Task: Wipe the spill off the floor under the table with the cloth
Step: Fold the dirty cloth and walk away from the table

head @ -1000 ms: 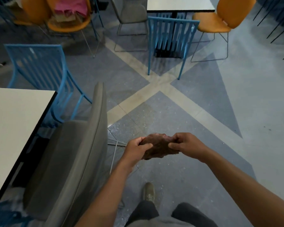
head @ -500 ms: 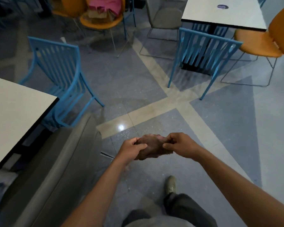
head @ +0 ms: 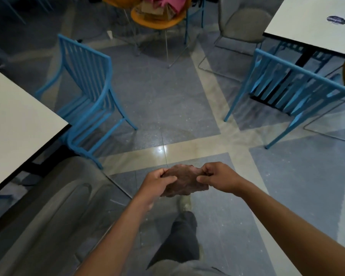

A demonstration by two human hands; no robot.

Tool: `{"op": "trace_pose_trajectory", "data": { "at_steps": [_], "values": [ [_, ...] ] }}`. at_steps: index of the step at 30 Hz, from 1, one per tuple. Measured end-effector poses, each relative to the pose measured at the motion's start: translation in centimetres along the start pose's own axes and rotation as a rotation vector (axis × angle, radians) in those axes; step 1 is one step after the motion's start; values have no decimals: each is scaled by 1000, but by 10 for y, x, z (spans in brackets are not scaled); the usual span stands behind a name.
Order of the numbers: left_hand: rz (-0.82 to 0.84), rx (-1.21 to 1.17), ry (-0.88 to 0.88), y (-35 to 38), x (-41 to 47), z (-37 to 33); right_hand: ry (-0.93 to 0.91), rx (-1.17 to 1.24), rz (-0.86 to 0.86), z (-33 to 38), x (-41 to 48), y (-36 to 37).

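Nearest, straight below the grip, a dark trouser leg (head: pixel 179 236) and a pale shoe (head: pixel 184 203) stand on the floor (head: pixel 237 216). The person is upright, so the grip hangs well above the floor.

Both hands share the grip. The left hand (head: pixel 157 183) and the right hand (head: pixel 219 179) each pinch one end of the brown cloth (head: pixel 184 183), fingers curled into it. The cloth is bunched into a wad between them, its long axis running across from hand to hand, and it touches nothing else.

Low and to the left of the grip is a blurred grey chair (head: pixel 48 216). Further left of that is the near table (head: pixel 18 124), its dark edge turned toward the grip. Its top and the chair hide the floor beneath it, so no spill shows there. The left hand is the nearer one to that table.

Wiping has not begun. The coming move looks to be down and to the left, with the grey chair standing in the path.

Just ahead of the grip a pale band (head: pixel 197 148) crosses the floor. Past it a faint curved sheen (head: pixel 167 130) lies near the feet of a blue chair (head: pixel 88 92); whether that is liquid I cannot tell.

Far ahead and right, a second blue chair (head: pixel 297 92) is pushed up to a second table (head: pixel 307 22). Farthest ahead is an orange chair (head: pixel 159 24) loaded with pink things.
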State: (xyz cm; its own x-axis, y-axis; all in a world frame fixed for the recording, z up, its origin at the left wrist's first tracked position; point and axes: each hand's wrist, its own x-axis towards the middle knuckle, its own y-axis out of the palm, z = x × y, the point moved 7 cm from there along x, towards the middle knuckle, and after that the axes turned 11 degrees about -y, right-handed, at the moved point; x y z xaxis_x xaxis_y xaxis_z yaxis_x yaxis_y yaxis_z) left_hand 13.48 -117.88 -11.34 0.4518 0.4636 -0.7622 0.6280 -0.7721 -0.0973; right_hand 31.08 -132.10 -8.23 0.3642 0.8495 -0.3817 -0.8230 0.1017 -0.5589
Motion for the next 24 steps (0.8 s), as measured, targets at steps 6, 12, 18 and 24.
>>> {"op": "trace_pose_trajectory", "data": {
  "at_steps": [6,12,18,24],
  "values": [
    [-23,-33,1,5,72,-77,-10,6,23,-7,90,-62],
    [-42,-45,35,4,131,-172,-37,-14,25,2,182,-137],
    [-118,-118,29,-12,182,-240,-119,-21,109,17,274,-186],
    [-253,-217,28,-15,245,-307,-246,-69,201,22,386,-239]
  ]
}}
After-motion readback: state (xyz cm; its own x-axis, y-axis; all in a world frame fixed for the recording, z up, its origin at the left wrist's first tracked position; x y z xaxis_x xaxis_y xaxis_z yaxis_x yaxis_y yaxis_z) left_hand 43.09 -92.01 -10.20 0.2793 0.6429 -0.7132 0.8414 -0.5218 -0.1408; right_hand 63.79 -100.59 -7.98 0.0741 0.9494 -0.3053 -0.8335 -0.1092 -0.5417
